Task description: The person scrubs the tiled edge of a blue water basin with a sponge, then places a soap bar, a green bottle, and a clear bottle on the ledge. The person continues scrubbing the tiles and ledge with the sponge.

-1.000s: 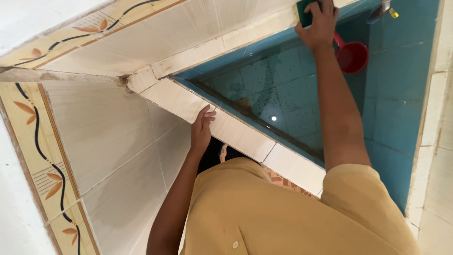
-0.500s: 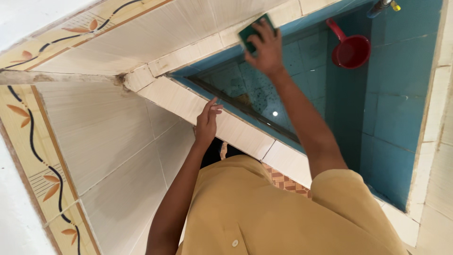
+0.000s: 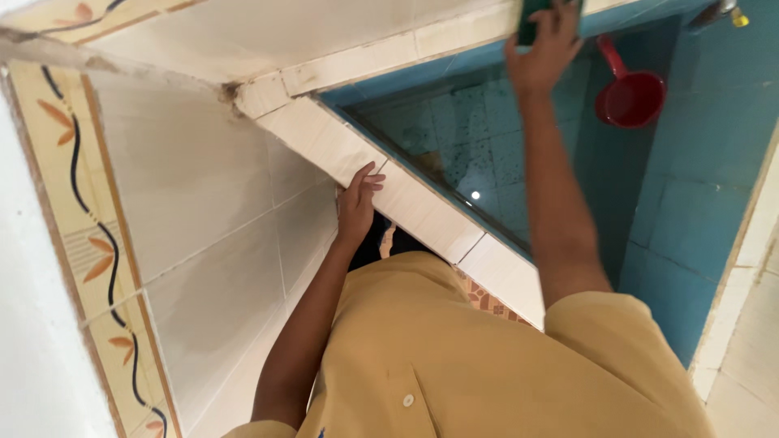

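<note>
Your right hand [image 3: 542,50] reaches out across the water tank and presses a dark green scrubbing sponge [image 3: 531,18] against the far cream-tiled rim [image 3: 381,55] of the tank, at the top edge of the view. The fingers are spread and curled over the sponge, gripping it flat against the tile; only the lower part of the sponge shows, the rest is cut off by the frame.

Your left hand [image 3: 357,203] rests on the near cream-tiled rim [image 3: 422,212], fingers loosely open and laid over the edge of the tile, holding nothing. It sits well apart from the sponge, with the open tank between the two hands.

The tank [image 3: 690,154] is lined with blue-green tiles and holds clear water; a small bright reflection shows on the water surface [image 3: 479,174], and dark specks mark the tiles at the bottom. A red plastic scoop with a handle [image 3: 629,96] floats or sits near the far right of the tank, just beside your right forearm but not touching it. A tap [image 3: 722,11] sticks out at the top right corner above the scoop.

To the left, a pale tiled wall [image 3: 195,203] carries a border strip with an orange leaf pattern and a dark wavy line [image 3: 81,203]. Your mustard-yellow shirt [image 3: 471,365] fills the bottom of the view.
</note>
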